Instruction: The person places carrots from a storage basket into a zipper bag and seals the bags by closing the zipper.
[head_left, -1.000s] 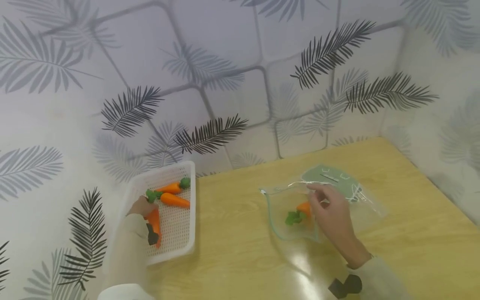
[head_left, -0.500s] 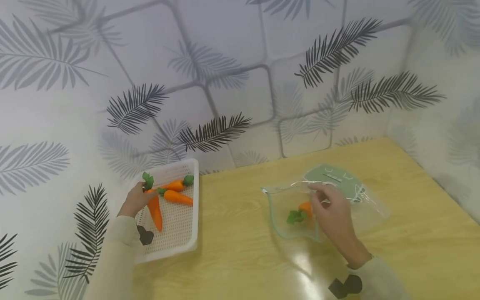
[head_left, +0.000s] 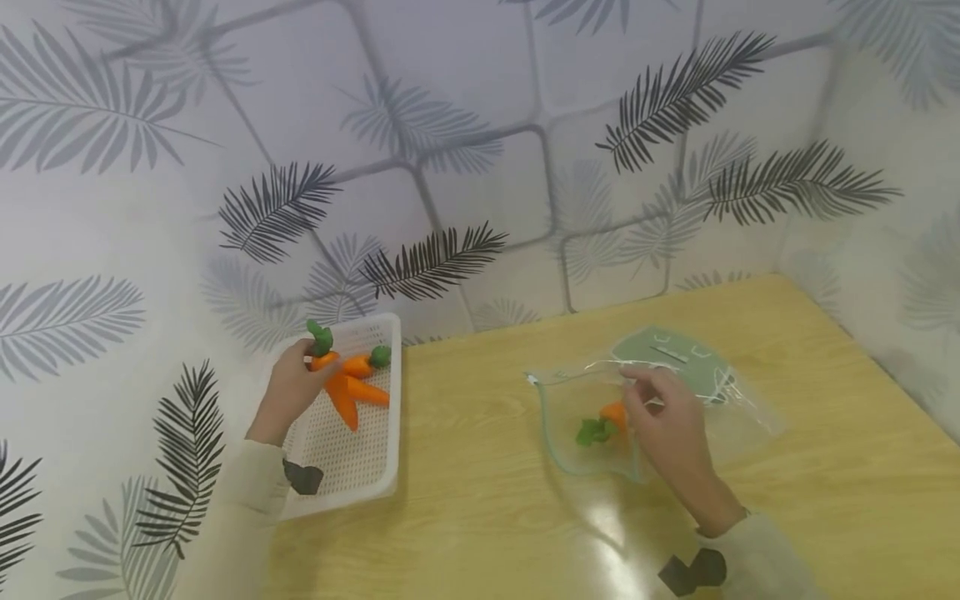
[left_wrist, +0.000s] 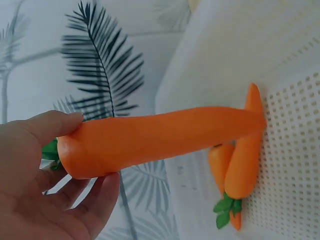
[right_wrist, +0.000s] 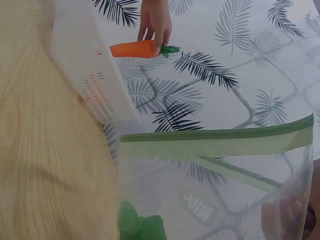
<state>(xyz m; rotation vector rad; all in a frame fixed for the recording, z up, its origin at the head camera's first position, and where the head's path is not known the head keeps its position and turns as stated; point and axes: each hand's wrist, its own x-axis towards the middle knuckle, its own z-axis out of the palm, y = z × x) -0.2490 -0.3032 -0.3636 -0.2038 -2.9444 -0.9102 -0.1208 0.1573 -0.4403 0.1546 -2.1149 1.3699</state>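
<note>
My left hand grips a carrot by its thick end near the green top, thumb on one side and fingers on the other. The carrot slants tip-down over a white basket. Two other carrots lie in the basket, one carrot beside another carrot. On the right, my right hand pinches the rim of a clear zip bag, whose mouth gapes in the right wrist view. Inside the bag is a carrot with a green top, partly hidden by the hand.
A wooden table stretches between basket and bag. Behind it stands a wall with a leaf pattern. The bag's flat part with a green printed panel lies toward the back right.
My left hand has lifted the carrot from among the others and shifted it slightly to the right above the basket. The right hand keeps its hold on the bag.
</note>
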